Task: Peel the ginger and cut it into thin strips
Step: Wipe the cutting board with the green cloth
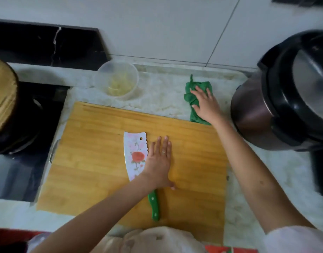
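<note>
Ginger strips (pixel 118 85) lie in a tub (pixel 100 73), well apart from straight fingers (pixel 165 143) pressing board (pixel 95 143) and cloth (pixel 189 97), holding nothing.

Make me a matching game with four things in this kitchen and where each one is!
Things:
1. knife
2. green cloth
3. plastic bowl
4. cooker

Places:
A. behind the cutting board
B. lying on the cutting board
C. at the far right of the picture
D. under the right hand

Pairs: 1-B, 2-D, 3-A, 4-C
</note>
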`<state>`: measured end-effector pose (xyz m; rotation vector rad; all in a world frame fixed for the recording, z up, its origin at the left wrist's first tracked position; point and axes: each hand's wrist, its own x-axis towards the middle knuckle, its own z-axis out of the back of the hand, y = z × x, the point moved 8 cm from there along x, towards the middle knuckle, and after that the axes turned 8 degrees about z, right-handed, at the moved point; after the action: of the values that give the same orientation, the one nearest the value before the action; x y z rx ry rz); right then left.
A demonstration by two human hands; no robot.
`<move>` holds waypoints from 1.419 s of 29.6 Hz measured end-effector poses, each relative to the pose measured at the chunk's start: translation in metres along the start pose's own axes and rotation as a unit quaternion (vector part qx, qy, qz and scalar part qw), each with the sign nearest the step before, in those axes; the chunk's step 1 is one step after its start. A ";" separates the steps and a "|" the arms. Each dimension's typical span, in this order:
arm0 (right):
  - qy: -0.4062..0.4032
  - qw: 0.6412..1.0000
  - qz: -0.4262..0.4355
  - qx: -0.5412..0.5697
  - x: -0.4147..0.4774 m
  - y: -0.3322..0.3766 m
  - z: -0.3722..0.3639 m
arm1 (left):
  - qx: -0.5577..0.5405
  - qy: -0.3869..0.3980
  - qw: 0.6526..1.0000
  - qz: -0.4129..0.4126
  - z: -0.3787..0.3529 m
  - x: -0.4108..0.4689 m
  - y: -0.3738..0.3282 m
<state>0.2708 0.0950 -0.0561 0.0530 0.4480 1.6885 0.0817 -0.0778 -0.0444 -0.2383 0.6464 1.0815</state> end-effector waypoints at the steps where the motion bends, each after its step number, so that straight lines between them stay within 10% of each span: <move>1: 0.004 1.000 0.000 0.010 -0.012 -0.010 0.001 | 0.000 -0.003 1.000 0.004 -0.001 -0.002 -0.001; 25: -0.086 0.944 -0.226 0.225 -0.228 -0.065 0.000 | 0.093 -0.037 0.994 -0.042 -0.022 -0.039 -0.018; 42: -0.167 0.952 -0.211 0.144 -0.394 0.001 -0.079 | 0.053 -0.058 0.996 0.033 0.016 0.001 -0.002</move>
<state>0.3158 -0.3037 -0.0429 0.4231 0.4119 1.1548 0.0894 -0.0703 -0.0329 -0.0625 0.6086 1.1119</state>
